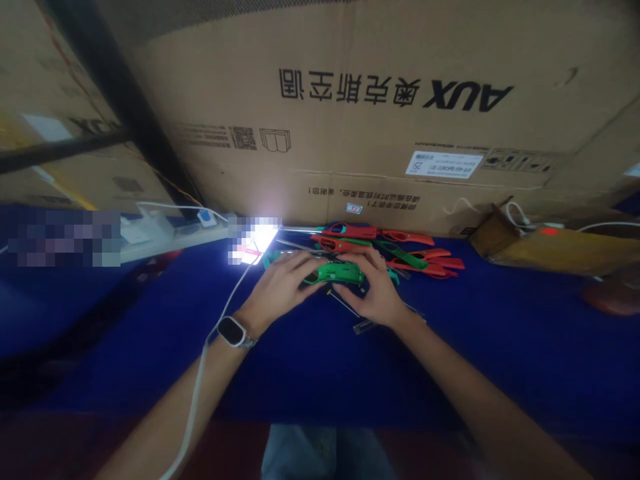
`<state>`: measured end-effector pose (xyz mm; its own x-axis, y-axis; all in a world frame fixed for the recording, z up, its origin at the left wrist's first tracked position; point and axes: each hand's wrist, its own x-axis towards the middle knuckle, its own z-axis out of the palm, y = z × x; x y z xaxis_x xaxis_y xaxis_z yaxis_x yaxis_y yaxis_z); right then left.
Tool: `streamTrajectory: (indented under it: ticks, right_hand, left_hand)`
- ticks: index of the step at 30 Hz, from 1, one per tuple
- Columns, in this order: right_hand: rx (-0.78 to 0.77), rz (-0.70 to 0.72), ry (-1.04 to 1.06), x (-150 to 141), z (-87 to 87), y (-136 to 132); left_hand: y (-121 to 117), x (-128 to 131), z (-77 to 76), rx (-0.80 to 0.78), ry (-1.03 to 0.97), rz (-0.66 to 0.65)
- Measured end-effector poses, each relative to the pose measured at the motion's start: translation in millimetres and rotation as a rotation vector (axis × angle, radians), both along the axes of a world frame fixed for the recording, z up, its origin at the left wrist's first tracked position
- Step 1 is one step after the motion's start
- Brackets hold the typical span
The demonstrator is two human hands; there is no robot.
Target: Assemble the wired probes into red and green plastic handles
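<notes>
A green plastic lighter body (340,272), of the long-nosed utility kind, lies level between my two hands. My left hand (280,287) has its fingers closed around the left end. At the right end, the thumb and fingers of my right hand (373,283) grip it. Just beyond my hands is a loose pile of long lighters, among them a red lighter (345,231) and a green lighter (404,255); some show metal tubes pointing left. A thin rod with a yellow tip (344,303) rests below my right hand, beside a clear piece (364,327).
Blue cloth (310,373) covers the table. A large cardboard box (360,120) stands upright along the back. At left, a bright phone-like screen (263,240) glows; a white cable (200,380) runs over my left forearm. A tan box (565,250) sits at right.
</notes>
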<state>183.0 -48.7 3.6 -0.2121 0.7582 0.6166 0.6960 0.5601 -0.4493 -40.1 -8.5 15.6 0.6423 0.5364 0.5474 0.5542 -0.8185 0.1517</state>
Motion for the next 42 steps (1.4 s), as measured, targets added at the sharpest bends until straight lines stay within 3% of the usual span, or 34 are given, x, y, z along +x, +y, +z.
streamTrajectory:
  ticks: [6,13,20,25,29,35,42]
  right_hand:
    - [0.086,-0.08,-0.037,-8.6,-2.5,-2.5]
    - [0.137,-0.066,0.02,-9.5,-11.1,2.9]
    - [0.165,0.04,-0.024,-5.3,-10.3,3.0]
    - [0.113,0.13,0.025,-8.3,-9.0,-0.8]
    - [0.023,0.169,0.031,-7.4,-9.2,-1.7]
    - [0.036,0.083,0.051,-5.2,-12.8,-1.0]
    - [0.157,0.001,-0.074,-9.0,-10.0,-4.8]
  left_hand:
    - [-8.3,5.0,2.8,0.118,0.083,0.136]
    - [-11.5,11.5,-1.3,0.13,0.003,0.105]
    - [-10.7,7.7,-4.9,-0.128,-0.149,0.024]
    - [-7.7,0.1,-7.9,-0.265,-0.06,-0.028]
    - [-10.3,2.0,-5.4,-0.247,0.04,0.023]
    - [-17.9,6.7,1.6,-0.212,0.002,0.099]
    - [-13.8,9.8,-6.4,-0.451,-0.21,0.074]
